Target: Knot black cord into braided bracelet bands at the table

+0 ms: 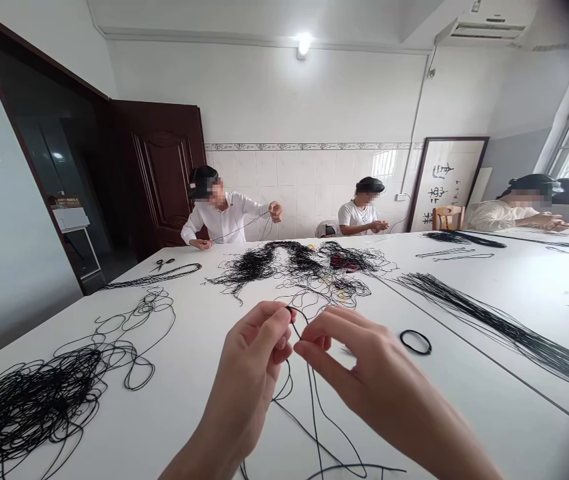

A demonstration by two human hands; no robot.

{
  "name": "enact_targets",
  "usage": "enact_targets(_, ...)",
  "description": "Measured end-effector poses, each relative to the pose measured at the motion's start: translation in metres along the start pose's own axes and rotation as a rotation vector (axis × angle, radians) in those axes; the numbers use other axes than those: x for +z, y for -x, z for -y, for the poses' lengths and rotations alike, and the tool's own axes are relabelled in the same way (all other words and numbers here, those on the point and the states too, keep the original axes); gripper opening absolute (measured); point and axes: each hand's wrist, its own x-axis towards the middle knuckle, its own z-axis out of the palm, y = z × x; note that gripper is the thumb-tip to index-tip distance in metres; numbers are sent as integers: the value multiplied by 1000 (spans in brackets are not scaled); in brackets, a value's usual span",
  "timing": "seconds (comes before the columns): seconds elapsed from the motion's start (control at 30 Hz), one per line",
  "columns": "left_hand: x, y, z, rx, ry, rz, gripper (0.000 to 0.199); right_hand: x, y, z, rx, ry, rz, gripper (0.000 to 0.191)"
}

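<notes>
Both my hands are raised over the near middle of the white table. My left hand (pixel 257 353) pinches a black cord (pixel 313 407) between thumb and index finger, where a small dark loop or knot shows at the fingertips. Just to the right, my right hand (pixel 359 353) pinches the same cord between its thumb and index finger. A short stretch of cord runs between the two grips. Long ends hang below my hands and trail over the table toward me. Whether the cord is actually knotted at my left fingertips, I cannot tell.
A tangled black cord heap (pixel 29 400) lies left, another cord pile (pixel 289 260) ahead. Straight cord strands (pixel 504 327) stretch along the right, near a black ring (pixel 415 342). Scissors (pixel 163 265) rest at the far left. Three people sit across the white table (pixel 179 427).
</notes>
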Motion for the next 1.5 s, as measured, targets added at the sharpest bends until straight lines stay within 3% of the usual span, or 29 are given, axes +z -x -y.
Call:
enact_targets(0.13, 0, 0, 1, -3, -71, -28, 21, -2, -2, -2, 77, -24, -169, 10)
enact_targets(0.33, 1, 2, 1, 29, -186, -2, 20, -3, -5, 0, -19, -101, -158, 13)
enact_targets(0.57, 1, 3, 2, 46, -263, 31, 20, 1, -6, -2, -131, -46, -369, 9)
enact_targets(0.97, -1, 0, 1, -21, -280, 38, 36, -2, -8, -2, -139, -50, -322, 13)
enact_targets(1.5, -3, -3, 0, -21, -248, 8, 36, -5, -8, -2, -145, -46, -263, 10)
